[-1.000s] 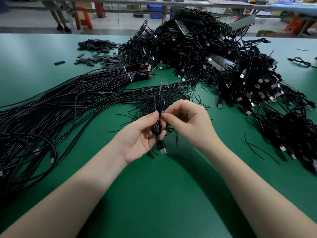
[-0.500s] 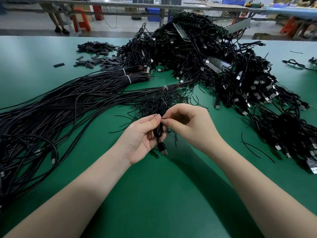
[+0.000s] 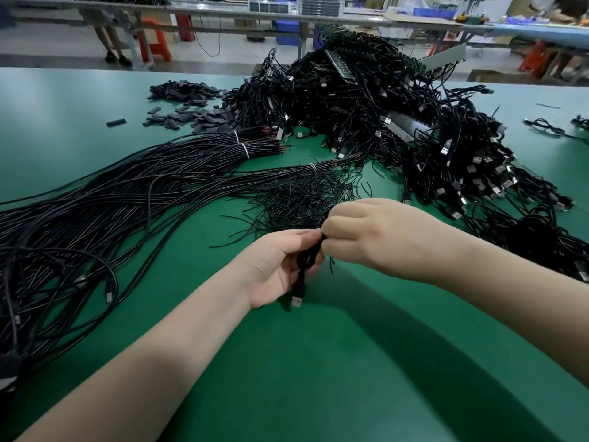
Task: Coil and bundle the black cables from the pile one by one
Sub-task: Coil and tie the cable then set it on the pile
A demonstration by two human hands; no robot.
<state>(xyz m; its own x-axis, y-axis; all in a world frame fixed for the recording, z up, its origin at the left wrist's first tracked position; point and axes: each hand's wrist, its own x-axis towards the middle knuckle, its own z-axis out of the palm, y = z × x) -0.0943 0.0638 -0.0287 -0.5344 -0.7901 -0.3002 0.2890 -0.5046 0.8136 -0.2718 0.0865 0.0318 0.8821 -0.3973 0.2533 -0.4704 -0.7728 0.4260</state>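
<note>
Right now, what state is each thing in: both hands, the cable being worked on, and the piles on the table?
Left hand: curled round the coiled cable, holding it above the table.
Right hand: fingers pinching the top of the coil.
Coiled cable: folded into a small bundle, plug hanging below.
Straight cables: lying loose, ends tied with white bands.
Cable pile: tangled heap.
Short tie wires: scattered heap.

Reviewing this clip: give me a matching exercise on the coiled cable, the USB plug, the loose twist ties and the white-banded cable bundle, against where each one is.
Things:
1. coiled cable
2. USB plug
3. loose twist ties
4. white-banded cable bundle

Places:
A. heaped on the table just beyond the hands
B. hanging below the left hand
C. gripped between both hands
D. stretched across the table's left side

Pairs: 1-C, 2-B, 3-A, 4-D
</note>
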